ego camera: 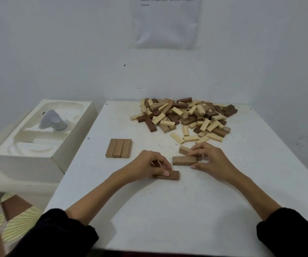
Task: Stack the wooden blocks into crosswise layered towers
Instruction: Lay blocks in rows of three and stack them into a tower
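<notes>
Head view: left hand [150, 164], palm down, pinches dark block [172, 176]; right hand [211, 159] pinches tan block [183, 160].

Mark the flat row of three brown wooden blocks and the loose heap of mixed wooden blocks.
Flat row of three brown wooden blocks [119, 150]: head view, top of middle block.
Loose heap of mixed wooden blocks [184, 115]: head view, heap's centre.

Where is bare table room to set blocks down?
Bare: white table between the forearms; right of the right hand; far-left corner behind the flat row of three tan wooden blocks. Crowded: the loose pile of light and dark wooden blocks, far centre-right.
</notes>
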A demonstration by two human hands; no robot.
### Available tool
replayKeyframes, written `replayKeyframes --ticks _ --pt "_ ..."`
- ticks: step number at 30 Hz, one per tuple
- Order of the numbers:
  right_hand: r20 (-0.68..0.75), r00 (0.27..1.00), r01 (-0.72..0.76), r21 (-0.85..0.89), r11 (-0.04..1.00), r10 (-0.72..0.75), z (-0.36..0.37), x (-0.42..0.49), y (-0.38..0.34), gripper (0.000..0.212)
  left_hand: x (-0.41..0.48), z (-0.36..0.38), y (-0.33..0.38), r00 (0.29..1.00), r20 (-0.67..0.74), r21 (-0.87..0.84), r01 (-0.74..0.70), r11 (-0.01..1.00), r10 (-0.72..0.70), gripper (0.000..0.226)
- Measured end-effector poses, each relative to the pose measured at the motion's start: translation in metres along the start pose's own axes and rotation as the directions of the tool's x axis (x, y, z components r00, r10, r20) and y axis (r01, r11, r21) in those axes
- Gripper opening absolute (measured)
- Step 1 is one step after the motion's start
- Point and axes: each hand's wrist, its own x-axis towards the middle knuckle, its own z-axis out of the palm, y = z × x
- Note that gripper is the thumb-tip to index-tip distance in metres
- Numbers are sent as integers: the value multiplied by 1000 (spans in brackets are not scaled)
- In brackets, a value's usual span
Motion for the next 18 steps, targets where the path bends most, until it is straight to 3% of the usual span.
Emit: replayKeyframes --ticks 4,8,14,18 --pt "34 998 50 51 997 -52 -4 -5 3 34 -2 -2 1 994 -102 49 -42 998 47 20" --pt "-70 995 80 150 985 -70 -3 -8 6 25 -12 -3 -5 996 -80 8 -30 1000 31 40" --pt "-133 990 71 121 990 -54 10 -6 7 30 -11 15 -3 981 -169 -59 -110 992 99 45" --pt "-148 981 138 88 987 -124 12 -5 5 25 -1 25 0 957 -251 -11 -154 988 146 45"
